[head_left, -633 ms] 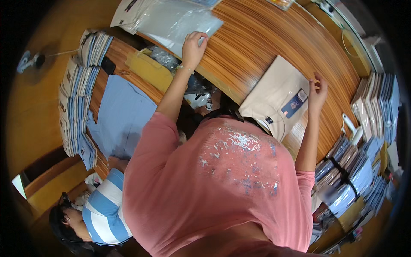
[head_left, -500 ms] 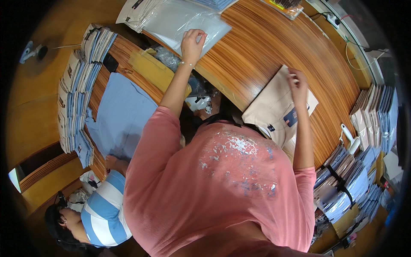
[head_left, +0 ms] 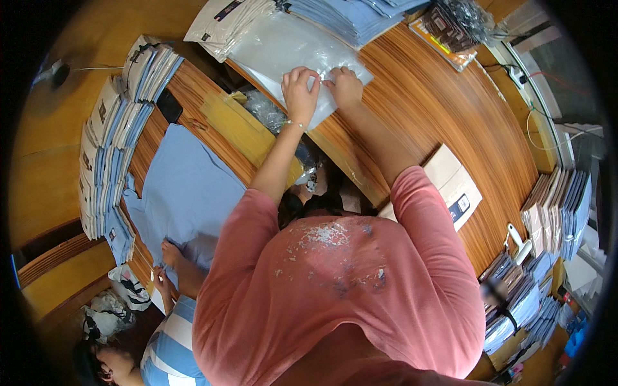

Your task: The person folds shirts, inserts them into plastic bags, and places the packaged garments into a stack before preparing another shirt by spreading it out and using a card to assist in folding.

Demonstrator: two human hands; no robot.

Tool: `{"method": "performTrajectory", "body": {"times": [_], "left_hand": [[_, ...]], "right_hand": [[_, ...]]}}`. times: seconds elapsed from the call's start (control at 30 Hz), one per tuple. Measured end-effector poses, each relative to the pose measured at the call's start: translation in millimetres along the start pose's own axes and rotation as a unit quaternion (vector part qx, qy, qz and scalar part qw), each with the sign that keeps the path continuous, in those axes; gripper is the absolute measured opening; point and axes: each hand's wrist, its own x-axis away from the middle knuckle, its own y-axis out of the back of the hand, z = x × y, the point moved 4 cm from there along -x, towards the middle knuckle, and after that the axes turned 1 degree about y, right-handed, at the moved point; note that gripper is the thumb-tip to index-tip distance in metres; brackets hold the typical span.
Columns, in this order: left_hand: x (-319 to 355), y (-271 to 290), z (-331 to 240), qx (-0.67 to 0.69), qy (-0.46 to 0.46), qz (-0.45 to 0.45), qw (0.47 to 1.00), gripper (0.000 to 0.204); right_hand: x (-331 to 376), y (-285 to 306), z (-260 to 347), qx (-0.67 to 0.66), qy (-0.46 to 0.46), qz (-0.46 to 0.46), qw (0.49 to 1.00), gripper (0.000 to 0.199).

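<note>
With twelve o'clock straight ahead of the worker, the clear bags (head_left: 273, 51) lay flat at twelve on the wood-grained table (head_left: 412, 96), reaching its edge. The left hand (head_left: 301, 94) was bent over them, thumb and fingers curled toward each other; the right hand (head_left: 344, 87) was just beside it, fingers bent down at the plastic. From where I stood I could not tell whether either had a bag pinched.

Beige packs (head_left: 225, 26) lay at eleven, blue shirts (head_left: 347, 19) just past twelve, and a dark bundle (head_left: 452, 27) near one. A folded beige shirt (head_left: 441, 170) with a dark tag (head_left: 459, 207) sat at three, partly behind the right sleeve (head_left: 418, 199). Farther out at three stood packed shirts (head_left: 557, 212), with a strapped bundle (head_left: 518, 315) at four. A pale cable (head_left: 529, 125) looped between two and three.

A second table (head_left: 147, 125) ran along the left, a phone (head_left: 169, 106) on it at ten and a blue shirt (head_left: 183, 180) spread at nine, beside tall piles (head_left: 103, 145). At half past seven a co-worker (head_left: 170, 347) had a hand on that blue shirt. An ochre wall (head_left: 51, 148) closed the room at nine.
</note>
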Motion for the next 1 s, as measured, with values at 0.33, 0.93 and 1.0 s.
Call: {"method": "performTrajectory", "body": {"times": [0.33, 0.93, 1.0], "left_hand": [[39, -27, 9, 0.001, -0.038, 0.056, 0.998, 0.069], [28, -6, -34, -0.002, -0.021, -0.181, 0.983, 0.051], [51, -8, -54, 0.26, 0.049, 0.028, 0.964, 0.04]], "right_hand": [[-26, 42, 28, -0.081, 0.018, 0.067, 0.994, 0.01], [-12, 100, 20, -0.357, 0.02, 0.084, 0.93, 0.018], [-10, 104, 12, -0.355, 0.035, 0.071, 0.931, 0.018]]}}
